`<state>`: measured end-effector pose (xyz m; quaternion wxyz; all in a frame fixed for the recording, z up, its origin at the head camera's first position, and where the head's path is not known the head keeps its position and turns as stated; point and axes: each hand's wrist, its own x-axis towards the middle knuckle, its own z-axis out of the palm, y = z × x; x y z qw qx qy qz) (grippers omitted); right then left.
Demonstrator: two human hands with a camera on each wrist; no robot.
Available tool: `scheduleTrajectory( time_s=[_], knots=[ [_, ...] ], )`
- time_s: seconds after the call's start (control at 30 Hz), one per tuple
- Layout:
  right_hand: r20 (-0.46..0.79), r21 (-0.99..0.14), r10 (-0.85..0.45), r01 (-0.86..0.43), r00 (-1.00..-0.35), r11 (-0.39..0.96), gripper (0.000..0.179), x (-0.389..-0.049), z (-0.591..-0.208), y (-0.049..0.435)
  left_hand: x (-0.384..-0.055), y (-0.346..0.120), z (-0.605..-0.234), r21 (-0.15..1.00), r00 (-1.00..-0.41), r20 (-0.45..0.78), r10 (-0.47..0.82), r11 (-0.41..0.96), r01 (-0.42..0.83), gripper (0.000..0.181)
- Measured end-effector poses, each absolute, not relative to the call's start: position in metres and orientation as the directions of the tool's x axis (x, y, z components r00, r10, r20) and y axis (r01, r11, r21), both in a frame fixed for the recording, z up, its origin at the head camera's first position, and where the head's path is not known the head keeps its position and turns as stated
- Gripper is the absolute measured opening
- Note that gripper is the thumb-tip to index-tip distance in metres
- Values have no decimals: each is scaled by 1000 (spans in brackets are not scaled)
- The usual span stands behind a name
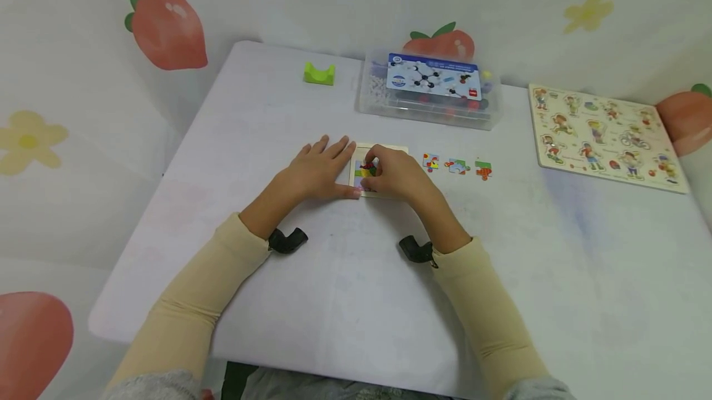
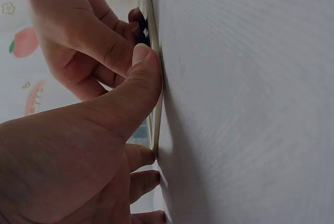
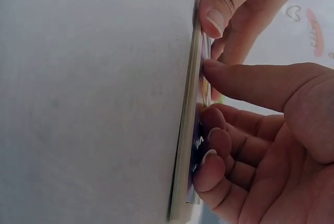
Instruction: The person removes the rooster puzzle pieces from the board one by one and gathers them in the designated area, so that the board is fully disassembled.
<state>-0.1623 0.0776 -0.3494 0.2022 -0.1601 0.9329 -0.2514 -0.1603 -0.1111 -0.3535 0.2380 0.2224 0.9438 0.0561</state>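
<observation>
A small wooden jigsaw puzzle board point(image 1: 397, 148) with a raised frame lies flat on the table. My left hand point(image 1: 319, 174) spreads its fingers along the board's left side, the thumb pressing on its near left corner. My right hand point(image 1: 397, 174) bends over the board, with thumb and curled fingers on a dark red and green jigsaw piece point(image 1: 367, 167) at the picture's surface; the fingers hide much of it. In the right wrist view these fingertips point(image 3: 211, 172) touch a dark part of the picture. Three loose jigsaw pieces point(image 1: 457, 166) lie in a row right of the board.
A clear plastic case point(image 1: 431, 112) with a molecule-picture card stands at the table's back. Left of it is a lime-green cradle-shaped block point(image 1: 319, 74). A wooden picture board point(image 1: 612, 140) with many small figures lies at the back right, by the fruit-print backdrop point(image 1: 345, 4).
</observation>
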Motion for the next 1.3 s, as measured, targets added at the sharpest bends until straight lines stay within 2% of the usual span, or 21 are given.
scheduleTrajectory(
  time_s=[0.3, 1.3],
  knots=[
    [-299, -547, -384, -173, -874, 819, 37, -161, -350, 78, -160, -110, -354, 208, -790, -427, 441, 898, 389, 105],
    [-180, -628, -456, -255, -872, 735, 36, -165, -352, 83, -160, -111, -352, 220, -790, -420, 446, 895, 388, 104]
  ],
)
